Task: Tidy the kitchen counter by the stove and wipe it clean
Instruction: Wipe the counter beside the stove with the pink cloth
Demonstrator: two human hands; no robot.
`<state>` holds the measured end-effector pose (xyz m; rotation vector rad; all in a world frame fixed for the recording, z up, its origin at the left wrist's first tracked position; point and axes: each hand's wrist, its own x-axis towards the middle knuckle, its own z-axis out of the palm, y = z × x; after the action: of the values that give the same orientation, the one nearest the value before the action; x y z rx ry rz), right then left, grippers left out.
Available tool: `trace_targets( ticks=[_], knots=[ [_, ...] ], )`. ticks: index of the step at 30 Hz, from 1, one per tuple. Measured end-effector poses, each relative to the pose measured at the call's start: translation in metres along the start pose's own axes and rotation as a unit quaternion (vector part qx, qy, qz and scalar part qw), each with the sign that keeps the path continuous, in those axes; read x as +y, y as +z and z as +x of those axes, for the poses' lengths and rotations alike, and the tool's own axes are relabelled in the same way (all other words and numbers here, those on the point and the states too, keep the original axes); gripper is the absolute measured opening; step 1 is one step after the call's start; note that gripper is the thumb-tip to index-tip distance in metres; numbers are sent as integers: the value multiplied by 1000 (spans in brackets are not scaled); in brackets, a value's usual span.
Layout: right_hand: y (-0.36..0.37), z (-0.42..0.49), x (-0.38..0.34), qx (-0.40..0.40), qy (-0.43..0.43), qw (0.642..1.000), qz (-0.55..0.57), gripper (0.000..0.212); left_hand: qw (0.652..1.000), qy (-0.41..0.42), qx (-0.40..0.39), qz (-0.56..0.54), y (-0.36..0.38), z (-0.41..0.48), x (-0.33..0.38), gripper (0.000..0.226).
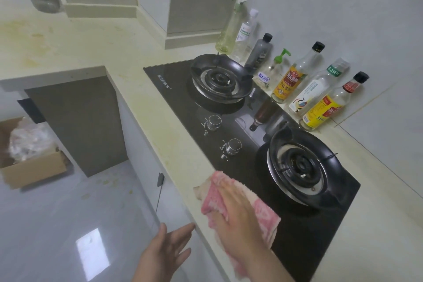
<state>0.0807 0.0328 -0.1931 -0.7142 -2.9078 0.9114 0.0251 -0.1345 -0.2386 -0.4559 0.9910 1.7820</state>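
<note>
The right hand point(238, 215) lies flat on a soft, rumpled pink checked cloth point(265, 213). Its fingers point(225, 192) are straight and together, pressing the cloth where the front edge of the pale stone table point(146, 98) meets the glossy black glass stove point(183, 103). The left hand point(164, 254) is released, fingers spread, holding nothing, just beside that edge. Two round metal burners point(219, 78) sit on the stove, with bottles point(290, 80) lining the wall behind. Stained bare table stretches away to the left.
</note>
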Motion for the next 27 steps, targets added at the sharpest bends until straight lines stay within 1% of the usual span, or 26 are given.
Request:
trace_targets(
  ticks=[3,6,13,15,16,17,19,20,21,23,24,27],
  knots=[
    [7,-11,-3,-25,-9,1000,-2,65,999,2,-23,-25,-3,0,3,66],
    [10,-17,-4,-40,-15,999,-8,66,1000,8,-7,-29,-4,6,2,67],
    [21,-2,-9,-17,-19,999,-39,64,999,13,8,-42,-4,6,2,66],
    [24,2,-13,23,-8,1000,-13,61,999,7,6,-47,-5,7,3,66],
    [24,2,-15,67,14,998,15,58,999,2,6,-47,-6,6,4,67],
    [22,4,-14,128,53,990,39,55,999,-2,3,-46,-6,6,5,67],
    [7,10,-9,241,149,958,49,51,999,-2,-5,-40,-6,7,7,68],
    [-2,15,-5,270,185,944,35,51,999,0,-6,-38,-6,7,8,68],
    [-9,21,1,277,211,937,20,53,999,0,-4,-36,-6,7,9,67],
    [-17,31,9,251,232,940,7,55,999,-2,-3,-34,-6,5,9,67],
    [-16,35,10,226,223,948,1,56,999,-2,-7,-35,-6,5,10,67],
    [-8,45,2,148,152,977,-18,56,999,-8,-13,-41,-6,5,11,67]
  ],
)
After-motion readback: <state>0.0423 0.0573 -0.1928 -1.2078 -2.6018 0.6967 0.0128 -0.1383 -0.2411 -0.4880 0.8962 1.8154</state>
